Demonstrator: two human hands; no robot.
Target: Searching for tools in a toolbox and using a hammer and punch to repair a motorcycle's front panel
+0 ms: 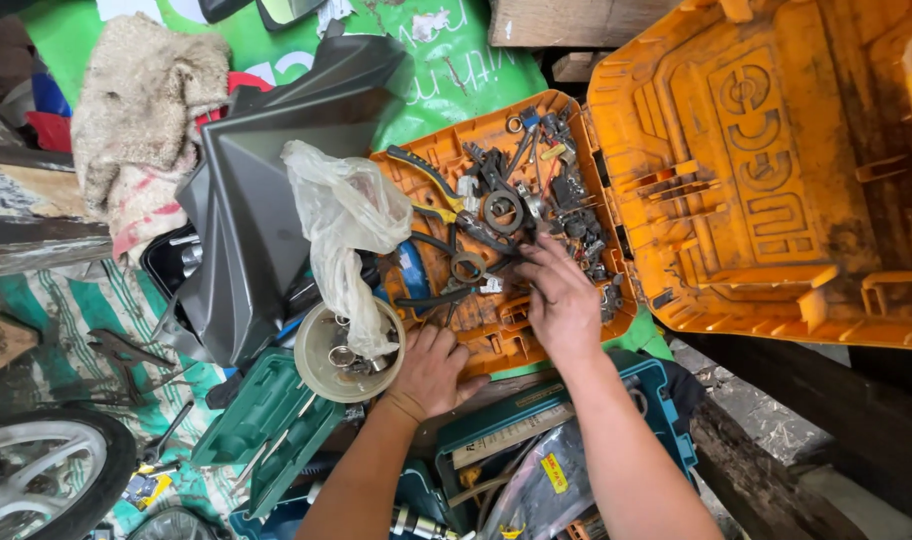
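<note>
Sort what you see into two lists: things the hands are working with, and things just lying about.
In hand:
right hand among small metal parts
open orange tool case
left hand on the case's edge
pliers

Lying about:
crumpled plastic bag
round lid
grey plastic panel
green case
rag
wheel

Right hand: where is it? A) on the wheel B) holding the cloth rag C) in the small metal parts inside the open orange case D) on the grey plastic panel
C: the right hand has its fingers down among the loose metal parts in the open orange case; the left hand rests flat at the case's near edge.
</note>
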